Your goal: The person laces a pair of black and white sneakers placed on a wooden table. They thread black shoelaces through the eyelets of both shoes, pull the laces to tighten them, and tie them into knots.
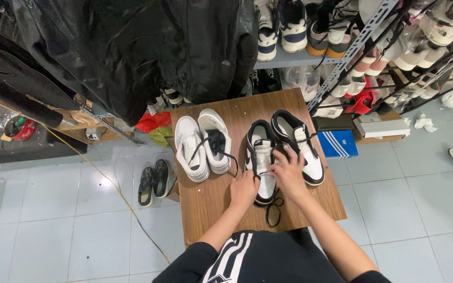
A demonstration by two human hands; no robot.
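A black-and-white sneaker (261,152) lies on a small wooden table (205,199), with its mate (300,141) just to the right. My left hand (244,188) rests on the near part of the left sneaker, fingers closed on its black lace (273,209), which loops onto the table. My right hand (288,170) sits between the two sneakers, fingertips pinching the lace at the tongue area. A white pair (203,144) with loose black laces stands at the table's left half, apart from both hands.
Black jackets (121,52) hang overhead at the back left. A metal shelf (310,57) and racks full of shoes stand behind and to the right. A blue shoebox (338,143), dark slippers (153,182) and a yellow cord (116,188) lie on the tiled floor.
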